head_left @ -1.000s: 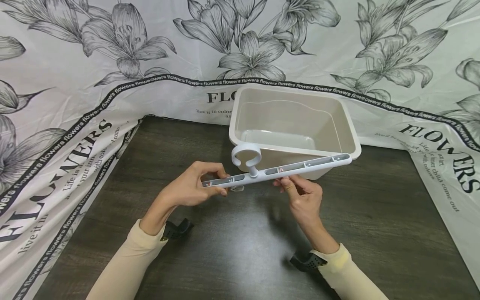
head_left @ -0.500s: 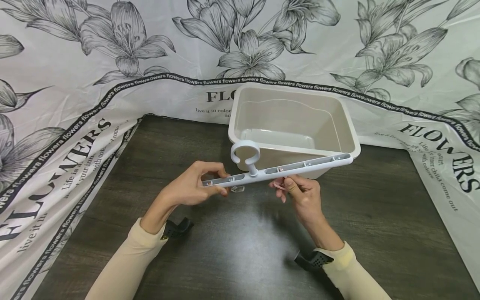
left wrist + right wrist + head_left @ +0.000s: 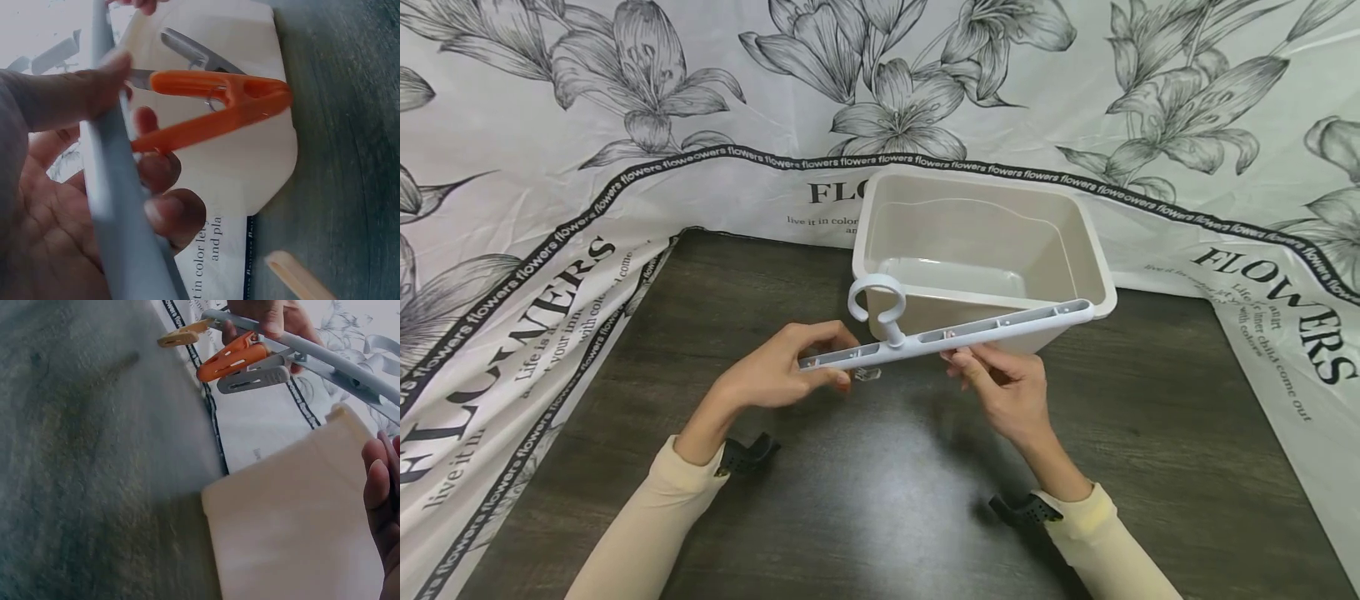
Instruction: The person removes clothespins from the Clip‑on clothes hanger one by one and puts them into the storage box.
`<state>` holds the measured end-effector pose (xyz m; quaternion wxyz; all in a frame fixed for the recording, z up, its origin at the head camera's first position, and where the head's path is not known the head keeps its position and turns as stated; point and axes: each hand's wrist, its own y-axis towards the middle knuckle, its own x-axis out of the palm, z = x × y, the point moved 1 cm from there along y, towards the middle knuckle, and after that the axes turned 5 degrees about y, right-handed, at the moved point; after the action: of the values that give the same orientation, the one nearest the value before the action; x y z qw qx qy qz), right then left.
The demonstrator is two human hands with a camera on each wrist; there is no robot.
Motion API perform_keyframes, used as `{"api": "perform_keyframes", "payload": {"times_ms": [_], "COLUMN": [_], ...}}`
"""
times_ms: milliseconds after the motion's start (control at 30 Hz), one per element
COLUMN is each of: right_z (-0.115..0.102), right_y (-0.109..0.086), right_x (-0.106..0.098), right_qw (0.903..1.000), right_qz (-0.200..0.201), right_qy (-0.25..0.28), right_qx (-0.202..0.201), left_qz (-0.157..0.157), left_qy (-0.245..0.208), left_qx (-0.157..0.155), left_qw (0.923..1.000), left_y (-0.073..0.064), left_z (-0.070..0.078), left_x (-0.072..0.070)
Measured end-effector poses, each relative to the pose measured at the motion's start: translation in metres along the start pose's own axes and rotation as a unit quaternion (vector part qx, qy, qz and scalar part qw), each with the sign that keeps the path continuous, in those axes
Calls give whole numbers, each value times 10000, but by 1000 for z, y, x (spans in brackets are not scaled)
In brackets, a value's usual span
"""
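My left hand (image 3: 775,371) grips one end of a pale grey hanger bar (image 3: 977,337), held up over the table and tilted with its right end higher. A ring-shaped hook (image 3: 854,302) stands on top of the bar. From its underside hang an orange clip (image 3: 206,128), a grey clip (image 3: 253,380) and a yellow clip (image 3: 178,339), all near my left hand. Under the bar's right half, my right hand (image 3: 1011,392) pinches a pink clip (image 3: 390,455), mostly hidden by the fingers, its tip close to the bar.
A beige plastic bin (image 3: 985,232) stands behind the bar, at the back of the dark wooden table (image 3: 880,500). White flower-printed cloth (image 3: 715,187) hangs behind and at the sides. Black straps (image 3: 748,454) sit on both wrists.
My right hand lowered slightly with the pink clip in sight, then came back up against the bar's underside. The hanger has shifted a little left, its hook turning slightly.
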<state>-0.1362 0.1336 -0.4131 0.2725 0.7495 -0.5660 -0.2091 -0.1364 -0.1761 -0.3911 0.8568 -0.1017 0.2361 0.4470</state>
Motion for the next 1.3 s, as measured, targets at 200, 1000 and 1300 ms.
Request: {"api": "perform_keyframes", "payload": {"times_ms": [200, 1000, 1300], "right_z": [-5, -6, -5], "right_y": [3, -3, -3], "right_x": [-2, 4, 8], "right_qw": [9987, 9933, 9960], "right_qz": [-2, -161, 338], "right_qy": [-460, 1002, 709], "right_qx": [-241, 544, 433], "left_qz": [232, 397, 376], "left_qy": [-110, -166, -237], "left_qx": [54, -133, -238], "left_qw": [9997, 9990, 9987], "left_y": [0, 1, 3], "left_z": [-1, 2, -1], "left_x": [1, 3, 4]}}
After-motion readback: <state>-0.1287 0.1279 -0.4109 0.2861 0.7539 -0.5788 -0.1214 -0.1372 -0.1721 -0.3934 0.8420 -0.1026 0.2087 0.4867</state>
